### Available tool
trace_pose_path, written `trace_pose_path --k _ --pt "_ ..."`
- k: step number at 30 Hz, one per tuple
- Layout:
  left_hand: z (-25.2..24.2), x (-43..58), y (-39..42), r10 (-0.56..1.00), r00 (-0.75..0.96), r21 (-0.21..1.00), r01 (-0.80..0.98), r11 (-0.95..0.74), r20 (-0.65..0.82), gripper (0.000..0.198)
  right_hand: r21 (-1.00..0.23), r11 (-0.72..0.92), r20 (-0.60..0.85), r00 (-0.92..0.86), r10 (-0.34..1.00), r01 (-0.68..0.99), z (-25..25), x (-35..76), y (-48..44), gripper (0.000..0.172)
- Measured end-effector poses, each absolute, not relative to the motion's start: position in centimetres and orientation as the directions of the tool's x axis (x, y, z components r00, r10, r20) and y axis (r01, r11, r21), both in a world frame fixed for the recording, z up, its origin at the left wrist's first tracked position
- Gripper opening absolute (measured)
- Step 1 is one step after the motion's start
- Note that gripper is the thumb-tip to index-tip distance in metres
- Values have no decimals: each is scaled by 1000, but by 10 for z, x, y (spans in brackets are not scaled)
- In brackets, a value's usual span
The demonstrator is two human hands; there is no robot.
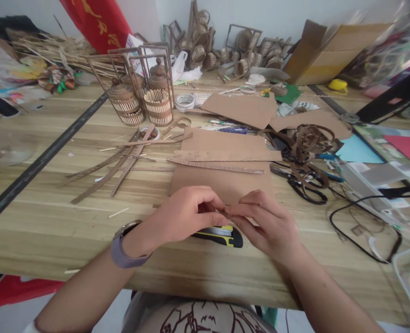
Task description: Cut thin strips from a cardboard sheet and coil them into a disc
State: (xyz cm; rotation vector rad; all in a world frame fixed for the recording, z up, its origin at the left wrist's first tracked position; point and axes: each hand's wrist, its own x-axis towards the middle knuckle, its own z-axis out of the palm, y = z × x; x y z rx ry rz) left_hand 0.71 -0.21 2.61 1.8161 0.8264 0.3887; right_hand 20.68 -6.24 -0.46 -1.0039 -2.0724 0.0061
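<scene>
My left hand (187,215) and my right hand (265,224) meet fingertip to fingertip over the near part of the wooden table (52,222). Both pinch a small thin brown piece where the fingers touch; it is too small to name. My left wrist wears a watch with a purple band (123,249). A black and yellow utility knife (222,236) lies on the table just under my hands. Right behind them lies a sheet of brown cardboard (222,178) with a long corrugated strip (215,165) across it.
Loose cardboard strips (116,164) lie to the left. Two small lantern-like cardboard baskets (142,99) stand behind them. Black scissors (303,187) and curled brown strips (310,141) are to the right, with a black cable (360,226). A cardboard box (333,51) and more baskets line the back.
</scene>
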Motion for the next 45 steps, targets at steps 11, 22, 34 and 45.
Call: trace_pose_path --k 11,22,34,45 --pt "21 4 6 542 837 973 183 -141 -79 25 -601 630 649 -159 744 492 -4 200 -68 11" --pt "27 6 -3 701 712 880 303 -365 45 14 -385 667 709 -259 656 638 -10 201 -61 30" --pt "26 9 -4 697 716 839 365 -403 24 20 -292 725 721 -355 596 624 -14 203 -63 20" --pt "31 5 -7 758 652 815 446 -369 -14 18 -44 647 694 -443 568 761 -7 213 -55 8"
